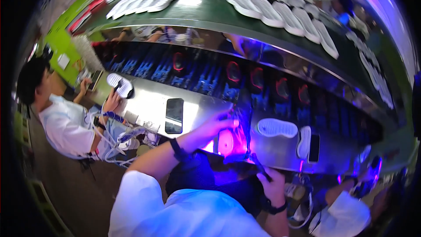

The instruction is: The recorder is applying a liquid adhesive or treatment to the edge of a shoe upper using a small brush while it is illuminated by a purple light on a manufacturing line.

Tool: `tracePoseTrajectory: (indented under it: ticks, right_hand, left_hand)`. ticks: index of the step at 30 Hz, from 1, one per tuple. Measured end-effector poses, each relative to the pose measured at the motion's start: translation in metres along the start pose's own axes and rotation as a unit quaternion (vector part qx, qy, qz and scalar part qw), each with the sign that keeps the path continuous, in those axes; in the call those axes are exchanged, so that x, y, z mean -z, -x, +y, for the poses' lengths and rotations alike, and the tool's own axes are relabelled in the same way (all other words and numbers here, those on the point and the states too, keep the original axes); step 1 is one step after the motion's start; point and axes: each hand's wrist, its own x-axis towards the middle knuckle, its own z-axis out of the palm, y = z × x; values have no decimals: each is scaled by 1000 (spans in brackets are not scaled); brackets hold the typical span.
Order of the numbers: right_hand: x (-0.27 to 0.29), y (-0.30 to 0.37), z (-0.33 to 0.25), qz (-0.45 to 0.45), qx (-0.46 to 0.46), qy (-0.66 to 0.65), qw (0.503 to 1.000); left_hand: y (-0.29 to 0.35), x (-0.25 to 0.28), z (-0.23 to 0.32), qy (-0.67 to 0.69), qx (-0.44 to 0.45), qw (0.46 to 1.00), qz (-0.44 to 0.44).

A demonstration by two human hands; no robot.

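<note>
My left hand (219, 125) is at the far end of the piece (226, 142), which glares pink right in front of me, by the near edge of the bench (272, 149); it looks like a sole. Blur and glare hide those fingers, so I can't tell whether they grip it or only rest beside it. My right fingers are wrapped round a dark tool (259, 162), the right hand (274, 186) low and near the edge. If my left hold is loose, a push from the tool could slide or tip the piece towards me. The glare could also mask a slip of the tool's tip. Swinging either thing rightward, I might knock the flat sole (277, 128) or the narrow sole (303, 142). My left wristband (177, 149) is close to the phone (173, 116), so a careless pull back could nudge it.
</note>
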Motion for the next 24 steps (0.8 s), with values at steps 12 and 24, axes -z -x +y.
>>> tracePoseTrajectory:
  ticks: [12,24]
  right_hand:
    - [23,-1,55,84,-199,-97,972]
    - [31,-1,51,195,-371,-376,826]
  left_hand:
    - [-202,303,71,-711,34,604,357]
    - [-275,154,41,-662,-52,662,348]
